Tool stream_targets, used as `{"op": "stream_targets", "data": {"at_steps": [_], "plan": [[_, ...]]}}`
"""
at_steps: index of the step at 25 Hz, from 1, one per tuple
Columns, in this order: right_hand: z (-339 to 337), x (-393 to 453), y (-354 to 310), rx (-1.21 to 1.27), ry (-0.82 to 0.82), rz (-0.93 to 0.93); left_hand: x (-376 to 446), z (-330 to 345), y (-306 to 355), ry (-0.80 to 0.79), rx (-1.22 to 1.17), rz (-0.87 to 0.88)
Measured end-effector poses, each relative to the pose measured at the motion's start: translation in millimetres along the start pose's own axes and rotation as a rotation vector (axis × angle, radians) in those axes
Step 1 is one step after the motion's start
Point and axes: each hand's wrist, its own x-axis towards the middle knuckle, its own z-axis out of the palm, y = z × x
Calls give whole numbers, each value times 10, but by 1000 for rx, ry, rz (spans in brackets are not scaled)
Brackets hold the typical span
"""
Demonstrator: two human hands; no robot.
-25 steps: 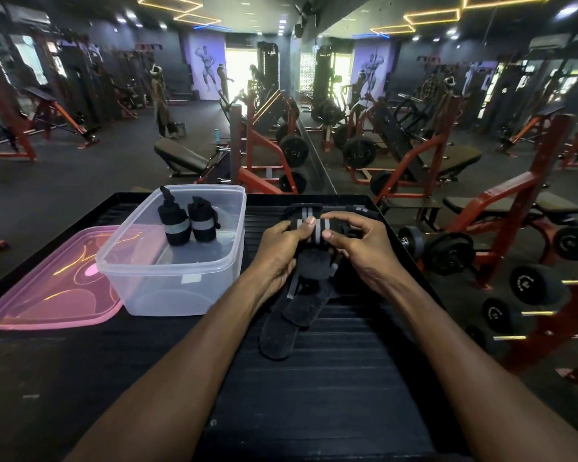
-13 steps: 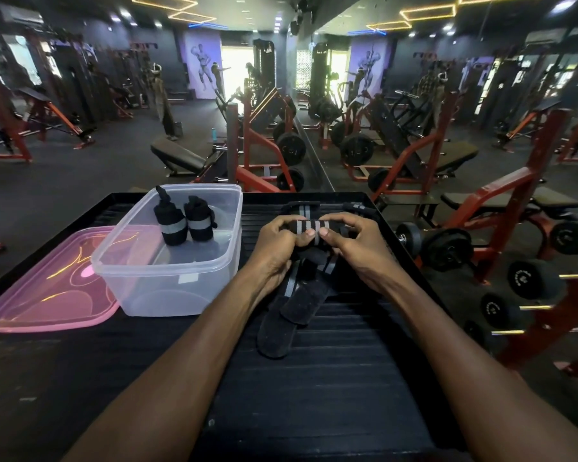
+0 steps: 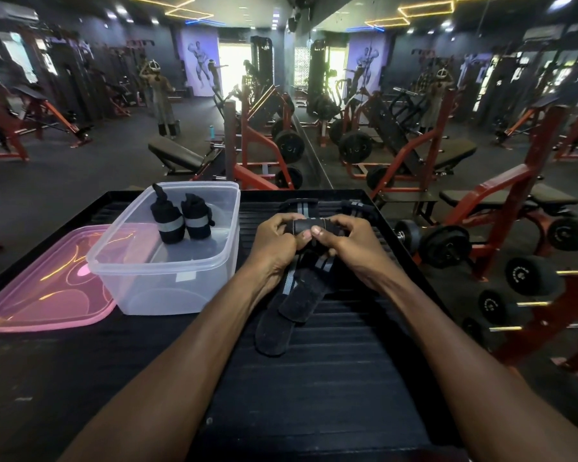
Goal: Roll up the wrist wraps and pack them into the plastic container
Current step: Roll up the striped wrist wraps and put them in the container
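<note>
No words or brand can be read on anything; a small white sticker on the box (image 3: 167, 261) front is blank or too blurry. Both hands sit mid-counter, close together. Left hand (image 3: 274, 248) & right hand (image 3: 351, 245) have fingers curled round the rolled end of a black wrap (image 3: 309, 225), thumbs pinching it from the near side. The rest of the wrap (image 3: 289, 295), soft & fuzzy w/ grey stripes, hangs flat on the counter (image 3: 314, 395) toward the person. More flat wraps (image 3: 301, 205) lie just past the hands. The box is clear plastic w/ round corners, left of the hands, near the far edge; 2 rolled wraps (image 3: 181, 218) stand upright inside it. A pink see-thru lid (image 3: 40, 295) lies flat beside it at the left edge. The counter is black w/ ridges, open room near the person.
</note>
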Motion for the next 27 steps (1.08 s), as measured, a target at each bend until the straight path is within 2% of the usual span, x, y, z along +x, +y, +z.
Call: {"op": "stream_targets", "data": {"at_steps": [7,13,20,27], "plan": [[-79,-15,-49,-50,71,-150,-32,19,18,-87,-43,-73],[-41,-24,-77,197,2,-31,-27,5,21,-3,-27,-6],[-100,8,-32,4,92,-188,-42,33,13,-104,2,-12],[-70,57,35,164,-3,-50,-5,-7,12,-37,-75,-46]]}}
